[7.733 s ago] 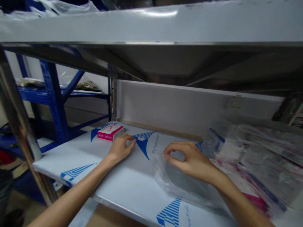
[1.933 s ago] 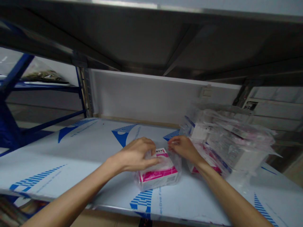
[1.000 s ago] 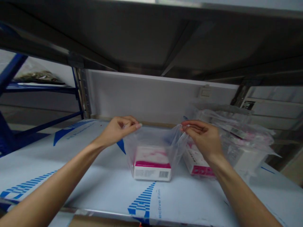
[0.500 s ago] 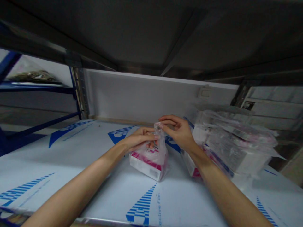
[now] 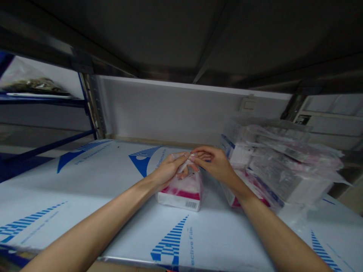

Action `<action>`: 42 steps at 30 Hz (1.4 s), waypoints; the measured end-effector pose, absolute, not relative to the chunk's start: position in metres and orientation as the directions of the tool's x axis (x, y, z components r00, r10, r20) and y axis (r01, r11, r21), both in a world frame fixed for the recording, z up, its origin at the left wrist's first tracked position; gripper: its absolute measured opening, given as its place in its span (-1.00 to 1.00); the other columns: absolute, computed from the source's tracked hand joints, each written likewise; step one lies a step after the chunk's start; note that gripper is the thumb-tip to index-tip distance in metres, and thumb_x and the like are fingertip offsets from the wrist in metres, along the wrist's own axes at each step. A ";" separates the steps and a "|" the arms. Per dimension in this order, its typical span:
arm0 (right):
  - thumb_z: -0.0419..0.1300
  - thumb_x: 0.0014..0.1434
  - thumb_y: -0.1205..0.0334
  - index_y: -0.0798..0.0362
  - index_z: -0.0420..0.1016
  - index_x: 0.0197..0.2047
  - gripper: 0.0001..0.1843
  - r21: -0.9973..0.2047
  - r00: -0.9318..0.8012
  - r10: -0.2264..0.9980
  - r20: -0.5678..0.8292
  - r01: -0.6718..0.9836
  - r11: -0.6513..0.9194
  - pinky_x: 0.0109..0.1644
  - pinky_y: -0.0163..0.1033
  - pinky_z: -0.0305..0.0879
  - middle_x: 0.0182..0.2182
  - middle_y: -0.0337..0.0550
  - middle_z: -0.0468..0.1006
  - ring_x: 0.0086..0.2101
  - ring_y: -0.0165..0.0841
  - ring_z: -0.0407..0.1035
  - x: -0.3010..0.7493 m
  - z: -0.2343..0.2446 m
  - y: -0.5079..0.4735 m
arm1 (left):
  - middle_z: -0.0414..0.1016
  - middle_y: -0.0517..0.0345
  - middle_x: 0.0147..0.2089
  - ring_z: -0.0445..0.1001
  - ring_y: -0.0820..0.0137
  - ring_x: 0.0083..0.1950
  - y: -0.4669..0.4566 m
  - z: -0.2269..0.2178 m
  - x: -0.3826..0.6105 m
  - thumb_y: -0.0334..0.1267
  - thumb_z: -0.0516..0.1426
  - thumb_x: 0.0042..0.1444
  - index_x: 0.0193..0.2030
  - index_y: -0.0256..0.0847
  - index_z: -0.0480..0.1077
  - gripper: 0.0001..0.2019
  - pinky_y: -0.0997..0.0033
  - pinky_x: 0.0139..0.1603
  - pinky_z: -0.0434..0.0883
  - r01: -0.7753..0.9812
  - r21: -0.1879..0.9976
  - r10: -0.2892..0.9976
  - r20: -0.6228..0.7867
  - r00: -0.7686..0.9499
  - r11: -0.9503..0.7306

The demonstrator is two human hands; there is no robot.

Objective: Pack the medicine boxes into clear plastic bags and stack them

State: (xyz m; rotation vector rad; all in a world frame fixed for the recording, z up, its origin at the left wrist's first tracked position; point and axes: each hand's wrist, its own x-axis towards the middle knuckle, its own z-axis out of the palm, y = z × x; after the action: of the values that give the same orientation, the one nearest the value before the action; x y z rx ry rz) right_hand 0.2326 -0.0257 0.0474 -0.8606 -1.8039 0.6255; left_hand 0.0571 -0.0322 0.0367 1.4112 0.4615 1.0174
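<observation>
A white and magenta box (image 5: 178,199) sits inside a clear plastic bag (image 5: 202,185) on the film-covered shelf (image 5: 119,226). My left hand (image 5: 169,169) is closed on the gathered top of the bag, just above the box. Opposite it, my right hand (image 5: 212,160) pinches the same bag top between thumb and finger. The fingertips of both hands nearly meet there. Part of the box's printed upper face is covered by the hands and the bunched plastic.
To the right stands a pile of plastic-wrapped boxes (image 5: 283,166), with another magenta and white box (image 5: 252,189) beside my right forearm. A dark upper shelf (image 5: 170,37) hangs low overhead. Behind is a white wall (image 5: 164,109); blue rack bars (image 5: 48,146) stand at left.
My hands have come together on the bag top and sit slightly lower. The bagged box has turned a little, its barcode side now facing me more squarely. The view has shifted slightly.
</observation>
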 end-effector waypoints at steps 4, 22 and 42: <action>0.34 0.12 0.06 0.00 0.50 -0.36 -0.79 -0.655 -0.241 0.736 0.632 0.342 0.674 -0.33 -0.29 0.43 -0.48 -0.22 0.60 -0.44 -0.36 0.50 0.231 0.047 -0.031 | 0.54 0.19 -0.47 0.21 0.60 -0.66 -0.033 0.034 0.059 0.09 0.30 0.08 -0.30 -0.21 0.30 -0.58 0.57 -0.62 0.05 -0.369 0.922 0.832 0.295 0.469 -0.119; 0.39 0.11 0.19 -0.02 0.54 -0.28 -0.87 -0.608 -0.423 0.650 0.632 0.250 0.754 0.12 -0.06 0.42 -0.01 -0.08 0.60 0.00 -0.25 0.49 0.234 0.039 -0.034 | 0.64 0.10 -0.25 0.60 0.35 -0.23 -0.027 0.047 0.027 -0.17 0.28 0.15 -0.17 -0.21 0.51 -0.81 0.36 -0.14 0.49 0.060 0.786 0.718 0.527 0.455 -0.615; 0.53 -0.18 0.05 0.01 0.67 -0.34 -0.68 -0.899 -0.152 0.895 0.419 0.066 0.432 -0.20 -0.22 0.52 -0.39 -0.15 0.70 -0.39 -0.35 0.56 0.229 0.043 -0.024 | 0.64 -0.01 -0.14 0.61 0.29 -0.15 -0.028 0.048 0.012 -0.14 0.11 0.36 -0.25 -0.23 0.53 -0.74 0.28 -0.08 0.49 0.522 -0.093 0.293 0.738 0.608 -0.848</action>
State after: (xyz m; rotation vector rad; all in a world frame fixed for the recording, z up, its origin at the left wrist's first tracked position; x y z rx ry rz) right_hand 0.2290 -0.0240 0.0428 -0.8755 -1.5554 0.9176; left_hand 0.0119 -0.0278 0.0478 3.0803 0.8042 1.3179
